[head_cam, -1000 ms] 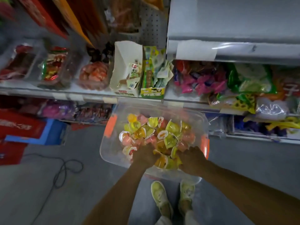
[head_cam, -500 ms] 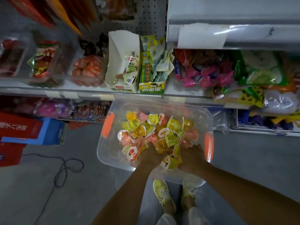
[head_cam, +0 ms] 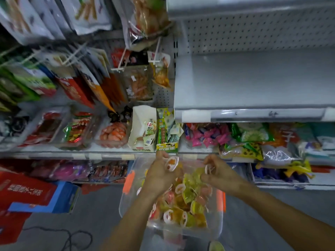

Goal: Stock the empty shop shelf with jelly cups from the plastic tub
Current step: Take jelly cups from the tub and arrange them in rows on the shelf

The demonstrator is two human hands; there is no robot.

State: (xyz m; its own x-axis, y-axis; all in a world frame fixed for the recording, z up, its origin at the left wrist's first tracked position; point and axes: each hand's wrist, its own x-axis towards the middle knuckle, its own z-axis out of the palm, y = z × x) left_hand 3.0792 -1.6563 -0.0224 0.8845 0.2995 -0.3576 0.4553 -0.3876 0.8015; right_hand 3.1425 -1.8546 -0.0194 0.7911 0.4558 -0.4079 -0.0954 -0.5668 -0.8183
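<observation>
L hand [head_cam: 159, 176] is shown w/ fingers curled round an orange jelly cup [head_cam: 171, 163] above the plastic tub [head_cam: 126, 211]; more jelly cups [head_cam: 186, 201] are heaped inside; a white-rimmed cup [head_cam: 208, 168] is pinched by R hand [head_cam: 220, 172]; empty shelf [head_cam: 253, 80] is seen upper right.

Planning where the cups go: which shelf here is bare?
The upper-right grey shelf, just above the pink sweets; the rest hold snacks.
</observation>
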